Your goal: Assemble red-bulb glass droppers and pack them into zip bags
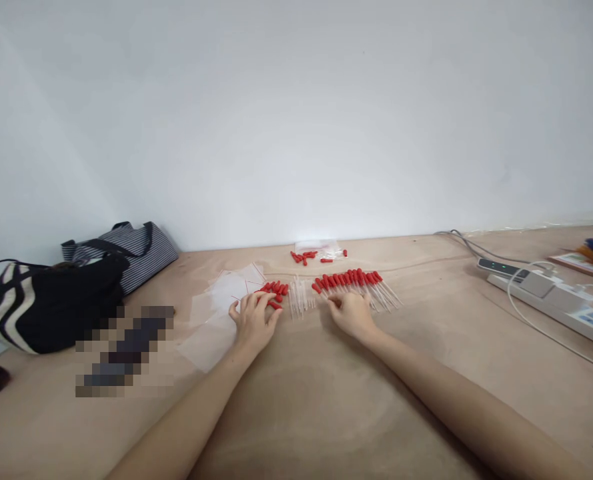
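My left hand [253, 321] rests with fingers spread over a small pile of red rubber bulbs [279, 289], at the edge of clear plastic zip bags [211, 340]. Thin clear tubes [302, 293] lie side by side between my two hands. My right hand [352, 315] is closed, thumb and finger pinched at the tube of the leftmost red-bulbed dropper [318, 289]. To its right a row of droppers [359, 277] lies fanned out, red bulbs facing the wall. The fingertips of my right hand are partly hidden.
More loose red bulbs [303, 257] lie near the wall with a clear bag [326, 248]. At right is a white power strip [556, 307] with cables. A black bag [61, 307], a striped bag [146, 253] and a blurred-out dark object [131, 350] are at left.
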`<move>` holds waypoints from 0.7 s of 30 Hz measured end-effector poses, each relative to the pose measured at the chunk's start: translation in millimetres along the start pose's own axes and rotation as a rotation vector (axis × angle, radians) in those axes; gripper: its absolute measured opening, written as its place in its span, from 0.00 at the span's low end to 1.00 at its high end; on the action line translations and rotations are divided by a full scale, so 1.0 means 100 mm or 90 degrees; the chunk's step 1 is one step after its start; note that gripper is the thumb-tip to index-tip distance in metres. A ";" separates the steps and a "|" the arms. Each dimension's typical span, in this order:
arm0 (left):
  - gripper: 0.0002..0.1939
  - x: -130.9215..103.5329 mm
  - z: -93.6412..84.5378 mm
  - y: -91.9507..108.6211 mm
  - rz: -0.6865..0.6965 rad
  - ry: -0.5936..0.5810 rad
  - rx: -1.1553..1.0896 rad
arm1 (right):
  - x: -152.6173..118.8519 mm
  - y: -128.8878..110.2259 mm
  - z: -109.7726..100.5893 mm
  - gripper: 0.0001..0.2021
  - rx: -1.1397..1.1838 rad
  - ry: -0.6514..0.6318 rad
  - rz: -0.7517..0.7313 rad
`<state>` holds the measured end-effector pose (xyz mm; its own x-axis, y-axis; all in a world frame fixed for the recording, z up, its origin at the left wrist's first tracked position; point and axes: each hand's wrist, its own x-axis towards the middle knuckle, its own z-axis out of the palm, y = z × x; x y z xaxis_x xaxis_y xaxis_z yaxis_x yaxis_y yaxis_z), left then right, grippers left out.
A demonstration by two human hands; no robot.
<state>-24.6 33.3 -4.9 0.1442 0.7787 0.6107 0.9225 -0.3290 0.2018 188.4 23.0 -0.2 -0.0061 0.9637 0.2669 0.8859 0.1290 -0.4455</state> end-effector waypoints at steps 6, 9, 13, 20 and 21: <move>0.09 0.02 0.02 -0.12 -0.048 -0.035 0.022 | 0.29 -0.10 0.18 0.13 -0.102 0.064 0.083; 0.09 0.01 0.03 -0.12 -0.044 -0.040 0.025 | 0.33 -0.15 0.25 0.14 -0.119 0.066 0.096; 0.08 0.01 0.04 -0.13 -0.031 -0.034 0.023 | 0.34 -0.18 0.29 0.14 -0.119 0.054 0.105; 0.12 0.02 0.07 -0.16 -0.006 -0.048 0.033 | 0.35 -0.14 0.28 0.14 -0.124 0.056 0.115; 0.13 0.02 0.08 -0.17 -0.003 -0.056 0.037 | 0.35 -0.13 0.28 0.14 -0.125 0.060 0.113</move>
<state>-37.1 44.8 -12.9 0.1687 0.8244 0.5403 0.9418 -0.2965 0.1584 163.3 61.7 -9.2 0.1925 0.9400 0.2816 0.9423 -0.0970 -0.3204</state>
